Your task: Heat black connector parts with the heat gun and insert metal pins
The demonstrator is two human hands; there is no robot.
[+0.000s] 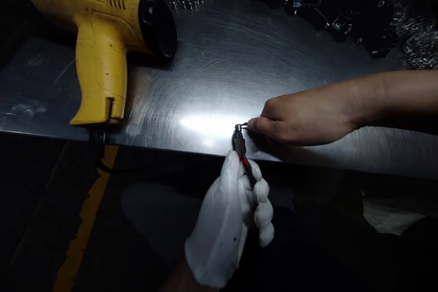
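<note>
Our gloved left hand grips the pliers at the desk's near edge; the small metal piece sits at their tips, just left of our right hand, which pinches a dark lead.

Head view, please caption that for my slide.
Gloved left hand gripping pliers at a small metal part, bare right hand pinching a thin dark piece beside it, at a metal table.

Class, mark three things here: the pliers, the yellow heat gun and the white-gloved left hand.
Pliers point(241, 147): head view, on the dark metal above the red bands.
Yellow heat gun point(100, 50): head view, on the upper handle.
White-gloved left hand point(226, 210): head view, on the mid-hand below the thumb.
</note>
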